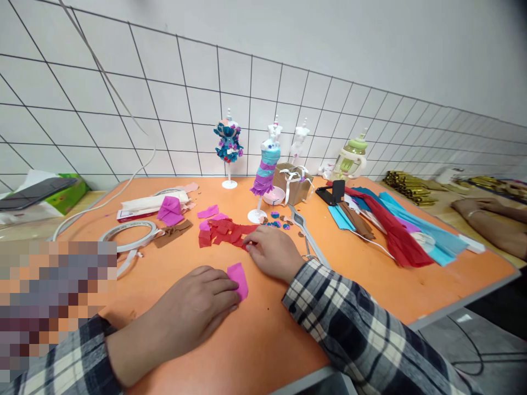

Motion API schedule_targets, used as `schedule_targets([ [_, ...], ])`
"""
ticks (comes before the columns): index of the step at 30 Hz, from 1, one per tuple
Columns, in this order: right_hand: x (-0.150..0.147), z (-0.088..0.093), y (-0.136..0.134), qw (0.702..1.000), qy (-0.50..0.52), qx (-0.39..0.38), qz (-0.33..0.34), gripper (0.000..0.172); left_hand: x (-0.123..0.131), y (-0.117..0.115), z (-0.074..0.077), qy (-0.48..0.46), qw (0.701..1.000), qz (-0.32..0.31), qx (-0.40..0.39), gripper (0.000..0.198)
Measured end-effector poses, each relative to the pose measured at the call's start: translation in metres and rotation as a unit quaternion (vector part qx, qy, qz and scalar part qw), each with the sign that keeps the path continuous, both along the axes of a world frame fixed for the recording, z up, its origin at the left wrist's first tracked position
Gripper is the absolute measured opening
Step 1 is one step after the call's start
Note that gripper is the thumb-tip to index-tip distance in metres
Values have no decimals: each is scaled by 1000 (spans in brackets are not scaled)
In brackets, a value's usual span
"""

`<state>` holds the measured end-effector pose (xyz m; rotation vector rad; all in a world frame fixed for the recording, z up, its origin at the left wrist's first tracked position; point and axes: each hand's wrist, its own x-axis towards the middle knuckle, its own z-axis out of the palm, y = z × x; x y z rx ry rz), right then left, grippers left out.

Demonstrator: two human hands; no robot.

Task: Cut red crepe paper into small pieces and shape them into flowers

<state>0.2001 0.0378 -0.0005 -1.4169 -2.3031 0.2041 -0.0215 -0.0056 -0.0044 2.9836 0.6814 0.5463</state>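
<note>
Near the front of the orange table, a small piece of pink crepe paper (238, 281) lies at the fingertips of my left hand (201, 293). Those fingers are close together and bent over its left edge; the thumb is hidden. My right hand (274, 249) reaches into a heap of red crepe paper scraps (226, 231), thumb and index finger closed at its right end. Just beyond stands a small white dress form (267, 164) wrapped in blue and purple paper. Small blue and purple paper flowers (276, 219) lie between it and my right hand.
Behind stand another decorated dress form (228, 142), a bare one (300, 137), a cardboard box (294, 184) and a bottle (352, 159). Tape rolls (132, 233) lie left. Crepe paper strips (395, 230) and a black phone stand (331, 193) are right. Another person's arm (489, 225) rests far right.
</note>
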Motion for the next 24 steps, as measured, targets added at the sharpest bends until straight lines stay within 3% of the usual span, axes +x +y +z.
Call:
schedule_targets([
  [4,5,1,3,995,-86,2,43,30,0,-1,0,15,1000,19,-4,23],
  [7,5,3,0,990,-140,7,-7,26,1,-2,0,17,999,29,-1,22],
  [9,3,3,0,990,-130,38,-42,23,2,-3,0,13,1000,26,6,23],
  [12,1,0,6,993,-88,81,-19,26,3,-3,-1,6,1000,21,13,25],
  [19,0,-11,37,984,-155,82,-4,25,6,-4,-2,-4,1000,17,12,27],
  [24,1,-5,33,988,-96,114,-42,24,8,-5,-1,-6,1000,14,27,29],
])
